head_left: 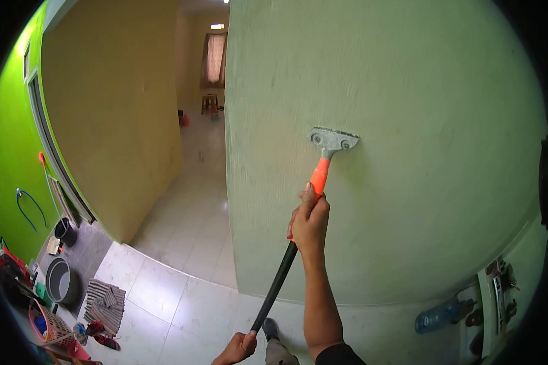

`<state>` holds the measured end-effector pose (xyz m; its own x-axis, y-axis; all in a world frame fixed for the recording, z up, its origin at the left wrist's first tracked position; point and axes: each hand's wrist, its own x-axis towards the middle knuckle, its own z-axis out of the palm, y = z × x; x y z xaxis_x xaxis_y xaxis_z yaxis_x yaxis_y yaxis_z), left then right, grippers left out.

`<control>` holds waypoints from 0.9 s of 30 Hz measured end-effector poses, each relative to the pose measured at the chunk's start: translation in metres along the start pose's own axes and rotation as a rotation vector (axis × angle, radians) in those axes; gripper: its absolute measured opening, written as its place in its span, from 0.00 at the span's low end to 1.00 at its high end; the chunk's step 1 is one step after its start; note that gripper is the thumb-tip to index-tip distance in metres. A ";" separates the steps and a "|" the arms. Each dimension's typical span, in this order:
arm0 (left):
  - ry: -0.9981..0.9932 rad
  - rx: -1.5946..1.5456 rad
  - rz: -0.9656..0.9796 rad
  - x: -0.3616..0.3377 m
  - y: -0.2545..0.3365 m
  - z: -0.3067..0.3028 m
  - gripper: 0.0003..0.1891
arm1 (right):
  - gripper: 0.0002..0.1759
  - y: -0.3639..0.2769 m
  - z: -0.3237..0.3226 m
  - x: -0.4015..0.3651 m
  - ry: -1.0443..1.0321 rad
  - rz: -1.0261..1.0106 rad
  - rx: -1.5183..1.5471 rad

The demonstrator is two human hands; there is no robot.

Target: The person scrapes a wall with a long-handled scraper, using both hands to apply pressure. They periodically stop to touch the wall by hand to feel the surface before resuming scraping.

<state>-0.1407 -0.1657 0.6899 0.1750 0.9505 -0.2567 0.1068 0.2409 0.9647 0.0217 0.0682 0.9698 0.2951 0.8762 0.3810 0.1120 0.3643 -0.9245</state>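
Note:
A long-handled scraper (333, 139) with a wide grey head, an orange neck and a black pole slants up in front of me. Its blade edge lies against the pale green wall (408, 201), which shows faint streaks and patches. Wrapped round the handle just below the orange neck is my right hand (310, 219), fingers closed, thumb pointing up along it. Lower down, near the bottom of the view, my left hand (240, 347) grips the end of the black pole.
Left of the wall, a doorway leads to a room with a stool (210, 104). A grey basin (61, 280), striped cloth (105, 305), black bucket (66, 232) and pink basket (55, 331) stand at lower left. A blue water jug (435, 317) lies near the shelf (487, 304) at right.

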 end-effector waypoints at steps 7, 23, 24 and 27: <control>-0.115 -0.144 -0.007 0.002 0.086 0.003 0.36 | 0.31 -0.055 -0.001 0.031 -0.032 -0.039 0.059; -0.075 0.243 -0.618 -0.100 -0.116 -0.096 0.37 | 0.10 0.215 -0.032 -0.192 0.300 0.609 0.313; -0.067 0.261 -0.611 -0.105 -0.107 -0.100 0.37 | 0.10 0.210 -0.032 -0.195 0.301 0.575 0.338; 0.026 0.308 -0.545 -0.102 -0.111 -0.096 0.36 | 0.12 0.176 -0.023 -0.175 0.216 0.500 0.508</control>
<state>-0.2645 -0.2708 0.6146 -0.0072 0.7123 -0.7018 0.4516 0.6285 0.6333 0.0118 -0.0288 0.7401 0.3812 0.9134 -0.1426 -0.5218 0.0852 -0.8488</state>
